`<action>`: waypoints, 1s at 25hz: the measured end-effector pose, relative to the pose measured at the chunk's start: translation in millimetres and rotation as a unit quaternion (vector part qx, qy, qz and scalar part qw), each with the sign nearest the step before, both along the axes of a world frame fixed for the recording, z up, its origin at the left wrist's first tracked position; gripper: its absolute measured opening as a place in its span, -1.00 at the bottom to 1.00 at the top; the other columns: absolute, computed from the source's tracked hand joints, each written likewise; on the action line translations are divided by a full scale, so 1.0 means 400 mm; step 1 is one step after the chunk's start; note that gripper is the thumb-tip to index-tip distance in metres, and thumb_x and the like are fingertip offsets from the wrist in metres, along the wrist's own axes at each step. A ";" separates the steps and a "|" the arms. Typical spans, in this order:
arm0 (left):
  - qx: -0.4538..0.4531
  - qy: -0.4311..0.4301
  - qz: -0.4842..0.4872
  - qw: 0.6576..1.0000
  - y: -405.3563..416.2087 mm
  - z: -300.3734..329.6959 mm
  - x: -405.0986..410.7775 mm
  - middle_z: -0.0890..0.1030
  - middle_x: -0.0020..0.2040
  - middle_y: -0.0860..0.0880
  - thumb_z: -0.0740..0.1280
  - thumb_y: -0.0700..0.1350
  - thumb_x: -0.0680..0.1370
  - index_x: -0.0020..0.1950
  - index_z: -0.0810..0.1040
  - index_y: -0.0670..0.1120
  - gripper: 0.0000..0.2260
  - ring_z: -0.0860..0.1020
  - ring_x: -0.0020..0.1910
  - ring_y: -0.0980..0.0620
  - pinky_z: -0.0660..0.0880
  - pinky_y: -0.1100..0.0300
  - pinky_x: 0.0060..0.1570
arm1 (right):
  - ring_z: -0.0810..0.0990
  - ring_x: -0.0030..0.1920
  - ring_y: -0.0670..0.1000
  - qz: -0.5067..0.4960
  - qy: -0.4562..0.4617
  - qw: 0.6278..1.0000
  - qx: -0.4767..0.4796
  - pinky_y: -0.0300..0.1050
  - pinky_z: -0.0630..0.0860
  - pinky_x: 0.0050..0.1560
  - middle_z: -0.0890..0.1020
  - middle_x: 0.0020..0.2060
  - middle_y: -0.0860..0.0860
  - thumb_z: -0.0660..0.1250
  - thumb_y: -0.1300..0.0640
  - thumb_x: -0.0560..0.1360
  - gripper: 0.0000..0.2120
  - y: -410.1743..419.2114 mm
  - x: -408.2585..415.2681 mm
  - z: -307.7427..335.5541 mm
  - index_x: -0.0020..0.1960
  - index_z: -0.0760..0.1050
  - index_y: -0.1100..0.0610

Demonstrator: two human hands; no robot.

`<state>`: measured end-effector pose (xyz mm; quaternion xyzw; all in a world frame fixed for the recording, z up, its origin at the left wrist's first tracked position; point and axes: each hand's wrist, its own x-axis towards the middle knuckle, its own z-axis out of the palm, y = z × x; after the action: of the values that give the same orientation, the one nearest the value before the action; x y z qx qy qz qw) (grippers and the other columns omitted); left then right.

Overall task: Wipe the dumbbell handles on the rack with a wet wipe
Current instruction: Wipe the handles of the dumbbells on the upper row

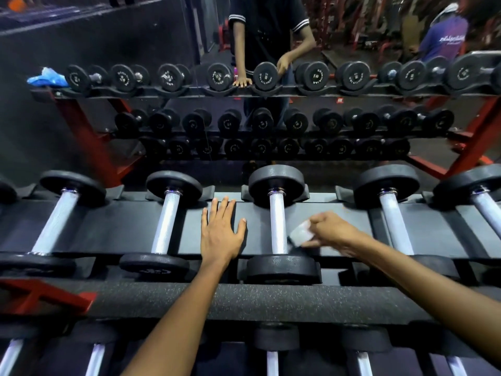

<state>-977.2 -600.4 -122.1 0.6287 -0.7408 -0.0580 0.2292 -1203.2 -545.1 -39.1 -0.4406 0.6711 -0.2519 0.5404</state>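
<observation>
Several black dumbbells with silver knurled handles lie across the top shelf of the rack [130,226]. The middle dumbbell's handle [278,221] runs between my two hands. My right hand [329,230] grips a folded white wet wipe [299,234] just right of that handle's near end, close to it; contact is unclear. My left hand [221,232] rests flat, fingers spread, on the black shelf left of the same dumbbell. Neighbouring handles lie at left [165,226] and right [395,226].
A mirror behind the rack reflects the dumbbell rows, a person in a dark shirt [267,31] and a blue cloth [46,77]. A lower shelf with more dumbbells [276,340] sits below a speckled black rail [271,299]. Red frame parts [38,294] flank the rack.
</observation>
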 end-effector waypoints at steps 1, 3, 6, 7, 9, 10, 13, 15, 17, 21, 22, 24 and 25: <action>0.000 0.002 -0.001 1.000 0.002 0.003 0.000 0.18 0.57 0.04 -0.01 0.20 0.54 0.56 0.21 0.00 -0.40 -0.03 0.57 0.08 -0.21 0.08 0.54 | 0.59 -0.34 0.03 -0.015 -0.090 0.992 0.082 -0.09 0.62 -0.26 0.55 -0.01 0.23 0.02 0.43 0.57 -0.74 -0.026 0.023 -0.012 -0.15 0.43 0.28; -0.003 0.004 -0.002 1.000 0.003 0.007 -0.001 0.19 0.56 0.04 0.00 0.19 0.54 0.55 0.22 0.00 -0.40 -0.03 0.57 0.08 -0.19 0.08 0.54 | 0.56 -0.36 0.06 -0.078 -0.210 0.967 0.124 -0.01 0.60 -0.07 0.53 0.14 0.14 -0.02 0.38 0.58 -0.74 -0.090 0.049 -0.003 -0.17 0.37 0.22; 0.001 0.002 0.000 1.000 0.003 0.006 -0.003 0.19 0.56 0.04 -0.01 0.20 0.54 0.55 0.22 0.00 -0.40 -0.03 0.57 0.08 -0.20 0.09 0.54 | 0.59 -0.32 0.04 -0.228 -0.313 0.919 0.074 -0.02 0.52 0.05 0.50 -0.15 0.15 -0.08 0.39 0.57 -0.72 -0.140 0.052 0.023 -0.21 0.32 0.22; -0.001 0.003 0.000 1.000 0.002 0.005 -0.003 0.19 0.56 0.04 -0.01 0.20 0.54 0.55 0.22 0.00 -0.39 -0.04 0.57 0.08 -0.20 0.09 0.53 | 0.57 -0.39 0.00 -0.218 -0.281 0.931 0.081 -0.08 0.50 -0.07 0.47 -0.23 0.11 -0.05 0.36 0.56 -0.72 -0.138 0.055 0.017 -0.25 0.32 0.19; -0.008 0.003 0.001 1.000 -0.001 0.005 0.001 0.20 0.56 0.04 -0.02 0.21 0.54 0.55 0.22 0.00 -0.39 -0.03 0.57 0.08 -0.21 0.10 0.53 | 0.52 -0.39 0.01 -0.148 -0.220 0.954 0.137 -0.13 0.41 -0.24 0.50 -0.31 0.10 0.08 0.30 0.51 -0.77 -0.122 0.067 -0.005 -0.28 0.40 0.18; -0.010 0.002 0.001 1.000 -0.006 0.004 0.004 0.20 0.56 0.04 -0.03 0.22 0.53 0.55 0.22 0.00 -0.38 -0.03 0.57 0.08 -0.21 0.10 0.53 | 0.49 -0.34 0.02 -0.136 -0.227 0.952 0.153 -0.17 0.40 -0.27 0.50 -0.32 0.10 0.15 0.29 0.47 -0.84 -0.122 0.070 -0.007 -0.27 0.42 0.19; -0.011 -0.003 0.000 1.000 -0.001 -0.001 -0.002 0.19 0.56 0.04 -0.07 0.23 0.52 0.56 0.21 0.01 -0.36 -0.04 0.57 0.08 -0.21 0.10 0.53 | 0.45 -0.29 0.02 -0.210 -0.249 0.945 0.033 -0.22 0.53 -0.44 0.41 -0.28 0.09 0.24 0.37 0.48 -0.90 -0.134 0.052 0.022 -0.17 0.42 0.22; -0.009 0.005 -0.002 1.000 -0.002 0.001 -0.004 0.18 0.57 0.05 -0.09 0.24 0.51 0.55 0.21 0.01 -0.34 -0.04 0.57 0.09 -0.22 0.11 0.53 | 0.50 -0.27 0.05 -0.209 -0.162 0.952 -0.156 -0.21 0.59 -0.30 0.47 -0.25 0.14 0.25 0.42 0.47 -0.87 -0.117 0.055 0.038 -0.16 0.45 0.24; -0.008 0.006 -0.003 1.000 -0.006 0.001 -0.002 0.19 0.56 0.04 -0.09 0.25 0.50 0.55 0.22 0.00 -0.34 -0.04 0.57 0.08 -0.22 0.11 0.52 | 0.52 -0.15 0.01 -0.120 0.046 0.900 -0.416 -0.20 0.52 -0.06 0.55 -0.16 0.07 0.23 0.41 0.44 -0.81 -0.090 0.083 0.046 -0.05 0.52 0.21; -0.013 0.003 0.002 1.000 0.004 0.002 -0.002 0.21 0.56 0.05 -0.08 0.24 0.53 0.55 0.23 0.01 -0.36 -0.03 0.57 0.08 -0.20 0.10 0.53 | 0.39 0.25 -0.03 0.326 0.427 0.523 -0.662 -0.15 0.45 0.18 0.61 0.13 0.06 0.07 0.19 0.59 -0.66 -0.155 -0.006 0.001 0.17 0.58 0.20; -0.011 0.004 0.002 1.000 0.005 0.003 -0.003 0.21 0.56 0.05 -0.05 0.23 0.54 0.55 0.22 0.01 -0.38 -0.03 0.57 0.09 -0.21 0.11 0.53 | 0.29 0.37 -0.09 0.380 0.444 0.507 -0.633 -0.17 0.41 0.27 0.56 0.23 0.06 -0.02 0.18 0.63 -0.61 -0.173 -0.049 -0.008 0.25 0.52 0.20; -0.008 0.006 0.003 1.000 0.004 0.005 -0.004 0.19 0.56 0.06 -0.02 0.22 0.55 0.56 0.21 0.02 -0.40 -0.05 0.57 0.11 -0.24 0.13 0.52 | 0.10 0.47 -0.17 0.407 0.419 0.565 -0.583 -0.25 0.13 0.45 0.45 0.34 0.09 -0.11 0.22 0.66 -0.59 -0.182 -0.107 -0.019 0.36 0.38 0.25; -0.008 0.006 0.005 1.000 0.002 0.004 -0.004 0.19 0.56 0.07 -0.02 0.22 0.55 0.56 0.21 0.02 -0.40 -0.06 0.57 0.11 -0.24 0.13 0.52 | 0.11 0.48 -0.13 0.403 0.410 0.589 -0.568 -0.25 0.06 0.47 0.41 0.37 0.10 -0.09 0.25 0.64 -0.61 -0.178 -0.110 -0.031 0.38 0.35 0.26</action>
<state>-978.9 -599.5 -120.3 0.6305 -0.7365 -0.0547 0.2387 -1247.2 -616.3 -51.5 -0.9401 0.2963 -0.1312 -0.1061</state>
